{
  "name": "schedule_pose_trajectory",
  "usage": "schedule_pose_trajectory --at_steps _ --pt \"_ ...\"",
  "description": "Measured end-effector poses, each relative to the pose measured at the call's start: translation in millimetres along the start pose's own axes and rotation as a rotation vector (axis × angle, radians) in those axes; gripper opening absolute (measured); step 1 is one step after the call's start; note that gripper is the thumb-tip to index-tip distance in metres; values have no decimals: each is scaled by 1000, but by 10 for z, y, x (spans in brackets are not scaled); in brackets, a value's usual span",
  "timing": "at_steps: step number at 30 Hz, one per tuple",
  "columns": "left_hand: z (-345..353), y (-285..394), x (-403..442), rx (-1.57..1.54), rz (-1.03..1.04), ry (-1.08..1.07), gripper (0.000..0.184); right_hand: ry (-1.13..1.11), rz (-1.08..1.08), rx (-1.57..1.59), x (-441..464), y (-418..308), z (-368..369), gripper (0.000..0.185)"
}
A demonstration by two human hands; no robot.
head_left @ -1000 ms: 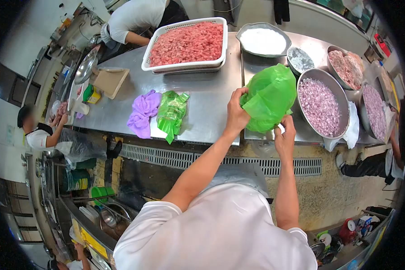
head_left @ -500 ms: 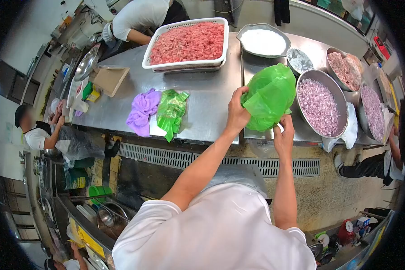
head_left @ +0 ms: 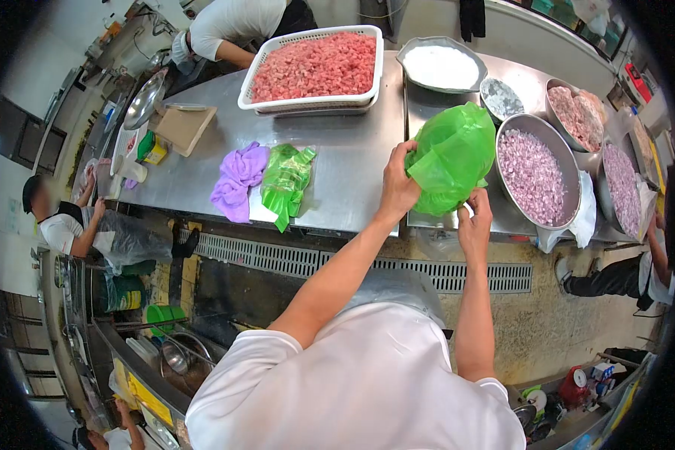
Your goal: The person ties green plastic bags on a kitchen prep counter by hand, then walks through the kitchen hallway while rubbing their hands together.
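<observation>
A puffed-out green plastic bag point(head_left: 454, 154) is held up over the steel table's front edge. My left hand point(head_left: 400, 180) is closed on the bag's left side, with part of the fingers hidden behind the film. Lower down on the right, my right hand point(head_left: 475, 219) pinches the bag's bottom edge between thumb and finger. What the bag contains, if anything, cannot be made out. Just right of it stands a steel bowl of chopped purple onion point(head_left: 534, 178). Behind the bag is a grey basin of white powder point(head_left: 442, 66).
A white basket of minced meat point(head_left: 313, 67) stands at the back. Left of my hands lie a purple cloth point(head_left: 238, 182) and a folded stack of green bags point(head_left: 286, 180). More bowls of meat point(head_left: 575, 116) and onion point(head_left: 620, 187) are at right. Other people work around the room.
Both hands keep their hold on the green bag, which has barely shifted. At the far left, another person's arms have moved slightly.
</observation>
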State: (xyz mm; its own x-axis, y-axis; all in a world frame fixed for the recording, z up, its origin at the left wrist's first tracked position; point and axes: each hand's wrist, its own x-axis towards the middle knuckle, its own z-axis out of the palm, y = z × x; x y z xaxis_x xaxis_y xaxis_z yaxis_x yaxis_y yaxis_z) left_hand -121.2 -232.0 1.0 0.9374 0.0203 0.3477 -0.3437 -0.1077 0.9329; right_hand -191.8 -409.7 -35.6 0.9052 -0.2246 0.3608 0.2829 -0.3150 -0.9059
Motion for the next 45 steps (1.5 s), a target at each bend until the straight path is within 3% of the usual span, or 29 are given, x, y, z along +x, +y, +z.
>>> schedule_pose_trajectory --at_steps 6,21,38,42,45 --pt "-11 -19 -11 104 44 1 48 0 14 10 -7 27 7 24" --pt "-5 -32 -30 69 49 0 55 1 15 26 -14 36 16 23" --pt "18 -95 -13 8 14 -6 50 9 43 81 -44 16 15 27" --pt "-11 -287 75 -3 97 -60 50 -25 24 112 -111 3 8 31" --pt "-154 -342 231 75 124 -183 46 37 130 230 -172 -179 -17 29"
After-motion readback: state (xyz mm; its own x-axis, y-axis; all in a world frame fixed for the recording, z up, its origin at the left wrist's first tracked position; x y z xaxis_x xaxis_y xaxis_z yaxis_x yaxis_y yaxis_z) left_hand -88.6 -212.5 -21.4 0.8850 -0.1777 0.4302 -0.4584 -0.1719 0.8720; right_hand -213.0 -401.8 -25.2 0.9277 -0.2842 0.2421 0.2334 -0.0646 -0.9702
